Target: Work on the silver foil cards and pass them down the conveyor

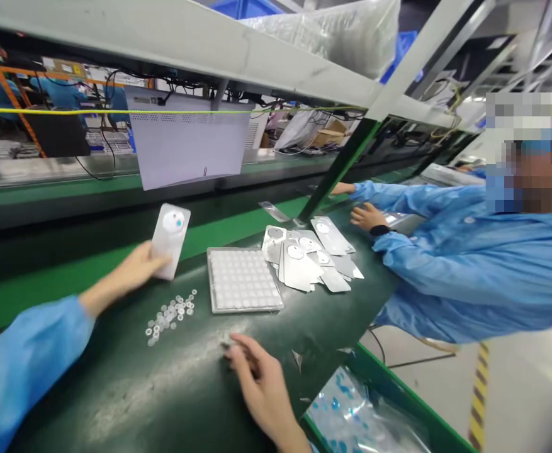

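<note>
My left hand [136, 269] is closed on the lower part of a pale flat rectangular panel [166, 255], held tilted above the bench's back edge. The panel has a white round area with a small blue dot near its top. My right hand [264, 380] rests low over the bench with fingers loosely curled and a gap between thumb and forefinger; nothing shows in it. Between the hands lies a scatter of small translucent rings and discs [169, 314]. Beyond my right hand sits a clear shallow tray [211, 283] filled with rows of small white pieces.
To the tray's right is a loose pile of similar panels [299, 267]. A co-worker in a blue smock [455, 251] works further right. A green bin [412, 402] holding plastic film with blue bits stands at the bench's near right. A green post [342, 167] rises behind the panels.
</note>
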Available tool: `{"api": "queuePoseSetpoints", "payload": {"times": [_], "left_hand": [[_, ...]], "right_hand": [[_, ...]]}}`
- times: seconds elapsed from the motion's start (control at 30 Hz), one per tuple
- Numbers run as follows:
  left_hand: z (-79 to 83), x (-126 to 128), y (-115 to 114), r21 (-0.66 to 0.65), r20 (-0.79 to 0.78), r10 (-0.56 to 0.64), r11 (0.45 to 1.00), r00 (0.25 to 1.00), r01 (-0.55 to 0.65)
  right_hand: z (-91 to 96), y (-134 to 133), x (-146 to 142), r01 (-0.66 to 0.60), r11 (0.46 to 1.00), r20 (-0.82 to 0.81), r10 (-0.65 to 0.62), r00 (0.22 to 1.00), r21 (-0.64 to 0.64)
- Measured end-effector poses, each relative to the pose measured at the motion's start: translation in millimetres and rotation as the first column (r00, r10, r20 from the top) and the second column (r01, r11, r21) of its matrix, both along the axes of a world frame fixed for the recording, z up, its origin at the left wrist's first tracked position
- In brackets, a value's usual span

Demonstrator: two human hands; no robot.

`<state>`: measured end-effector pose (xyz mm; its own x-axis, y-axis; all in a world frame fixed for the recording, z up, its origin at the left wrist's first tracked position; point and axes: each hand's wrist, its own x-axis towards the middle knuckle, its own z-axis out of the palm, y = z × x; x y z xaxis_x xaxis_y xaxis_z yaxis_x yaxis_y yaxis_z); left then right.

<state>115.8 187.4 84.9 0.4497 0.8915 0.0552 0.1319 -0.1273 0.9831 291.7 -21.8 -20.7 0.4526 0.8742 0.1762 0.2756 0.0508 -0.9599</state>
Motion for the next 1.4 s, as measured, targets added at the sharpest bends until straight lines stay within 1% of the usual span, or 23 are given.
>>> {"api": "queuePoseSetpoints", "payload": {"times": [0.03,0.07,0.1,0.17,0.23,0.3,0.33,0.4,0.43,0.5,0.53,0.57,0.63,0.67,0.7,0.73,0.77,0.87,0.93,1.03,1.13,1.27,1.4], "left_hand": [[-9.2,-14,-24,-0.041,-0.051,-0.034,0.999,0.998,0.032],[-19.5,-30,-50,-0.095,-0.097,-0.082,0.993,0.992,0.073],[-29.8,-48,-78,-0.156,-0.156,-0.104,0.985,0.982,0.079],[-46.3,-80,-131,-0.243,-0.189,-0.089,0.969,0.978,0.041],[-55.6,-100,-171,-0.304,-0.120,0.043,0.950,0.992,-0.078],[-61.5,-108,-189,-0.399,0.042,0.230,0.896,0.972,-0.194],[-64.5,-109,-191,-0.468,0.144,0.312,0.858,0.939,-0.214],[-70.6,-111,-188,-0.594,0.309,0.418,0.786,0.854,-0.170],[-73.4,-111,-187,-0.636,0.356,0.449,0.759,0.820,-0.140],[-77.5,-112,-186,-0.672,0.378,0.461,0.733,0.803,-0.105],[-78.8,-112,-187,-0.669,0.374,0.448,0.736,0.812,-0.098],[-79.8,-112,-189,-0.658,0.368,0.425,0.747,0.827,-0.092],[-80.7,-113,-193,-0.627,0.355,0.368,0.776,0.859,-0.073],[-80.5,-113,-195,-0.617,0.351,0.346,0.784,0.870,-0.063],[-80.1,-114,-197,-0.612,0.346,0.331,0.789,0.878,-0.056],[-79.5,-114,-198,-0.605,0.337,0.323,0.794,0.885,-0.059],[-78.8,-113,-199,-0.587,0.322,0.320,0.806,0.891,-0.078],[-78.0,-113,-200,-0.452,0.268,0.313,0.876,0.911,-0.168],[-78.8,-114,-201,-0.376,0.250,0.298,0.907,0.921,-0.191],[-80.5,-118,-203,-0.347,0.242,0.222,0.929,0.944,-0.129],[-82.2,-121,-205,-0.315,0.218,0.143,0.947,0.965,-0.069],[-85.1,-122,-204,-0.250,0.192,0.117,0.966,0.974,-0.067],[-85.6,-121,-204,-0.209,0.189,0.093,0.977,0.978,-0.052]], "right_hand": [[4.0,5,-17,-0.127,0.991,-0.122,0.122,0.985,-0.034],[8.5,9,-34,-0.246,0.968,-0.229,0.231,0.946,-0.041],[13.0,11,-51,-0.342,0.939,-0.301,0.317,0.899,-0.032],[19.9,7,-80,-0.484,0.875,-0.344,0.448,0.825,-0.023],[21.9,-5,-99,-0.586,0.808,-0.309,0.545,0.779,-0.052],[19.4,-16,-109,-0.658,0.746,-0.244,0.623,0.743,-0.101],[17.2,-20,-113,-0.676,0.725,-0.205,0.648,0.734,-0.129],[13.8,-24,-116,-0.691,0.701,-0.119,0.682,0.722,-0.174],[13.2,-25,-117,-0.702,0.686,-0.081,0.701,0.708,-0.194],[15.4,-28,-117,-0.713,0.667,-0.021,0.727,0.686,-0.216],[17.9,-29,-116,-0.698,0.685,0.014,0.716,0.698,-0.208],[21.3,-30,-115,-0.660,0.730,0.060,0.678,0.733,-0.180],[29.6,-31,-111,-0.508,0.859,0.190,0.511,0.838,-0.068],[33.9,-31,-110,-0.429,0.903,0.264,0.413,0.872,0.004],[37.8,-30,-109,-0.381,0.922,0.339,0.338,0.878,0.067],[41.1,-29,-109,-0.376,0.920,0.410,0.302,0.860,0.111],[43.2,-27,-110,-0.409,0.903,0.477,0.304,0.825,0.133],[41.8,-20,-116,-0.532,0.838,0.640,0.345,0.687,0.119],[35.9,-15,-119,-0.536,0.836,0.708,0.307,0.636,0.119],[26.9,-13,-120,-0.506,0.851,0.742,0.250,0.622,0.138],[23.0,-13,-119,-0.502,0.852,0.747,0.236,0.622,0.149],[24.4,-12,-121,-0.509,0.846,0.748,0.231,0.622,0.162],[26.2,-9,-122,-0.498,0.857,0.742,0.247,0.623,0.133]]}}
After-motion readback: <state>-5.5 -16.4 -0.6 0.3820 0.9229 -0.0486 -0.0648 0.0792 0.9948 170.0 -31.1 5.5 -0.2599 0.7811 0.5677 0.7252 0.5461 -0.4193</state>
